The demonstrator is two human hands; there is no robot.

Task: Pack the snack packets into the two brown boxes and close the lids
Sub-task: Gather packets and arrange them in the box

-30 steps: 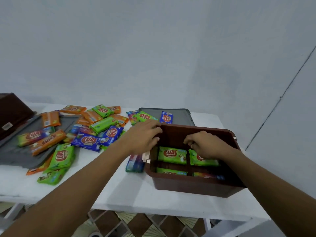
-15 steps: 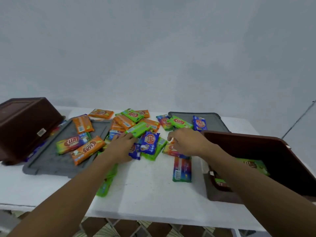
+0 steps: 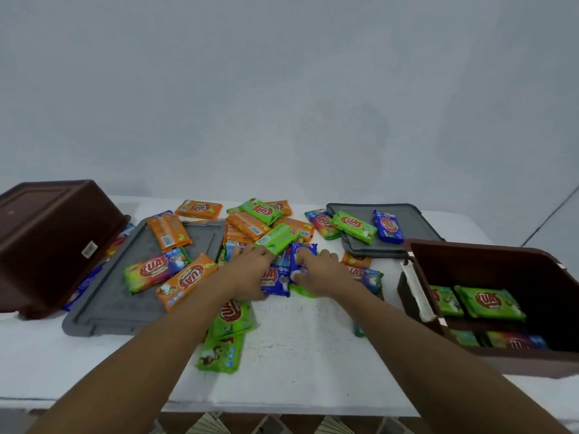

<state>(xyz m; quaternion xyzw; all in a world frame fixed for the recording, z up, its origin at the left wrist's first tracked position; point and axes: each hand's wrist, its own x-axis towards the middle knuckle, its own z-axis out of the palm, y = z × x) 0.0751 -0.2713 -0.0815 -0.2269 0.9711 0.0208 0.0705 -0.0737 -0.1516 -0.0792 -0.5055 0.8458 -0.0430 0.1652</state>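
From the head camera, a white table (image 3: 297, 339) with a faintly speckled top carries a loose heap of glossy, flat rectangular snack packets (image 3: 250, 227) in orange, green and blue foil. Two grey moulded plastic lids lie flat: the left lid (image 3: 125, 296) bears three packets, the right lid (image 3: 407, 223) a green and a blue one. The left brown box (image 3: 47, 239), smooth hard plastic, is tipped on its side at the table's left end. The right brown box (image 3: 488, 267) stands upright and open at the right edge, with green packets laid flat inside, their long axes running left to right.

Half a second ago the hands lay apart on the heap; now they have drawn together at its centre, and the view has swung a little left, showing more of the open box's inside.

The left hand (image 3: 250, 270) lies palm down with fingers curled over a blue packet (image 3: 275, 281) whose long axis points away from the person. The right hand (image 3: 319, 270) pinches a second blue packet (image 3: 302, 255), standing nearly on end, thumb and fingers closed on it.
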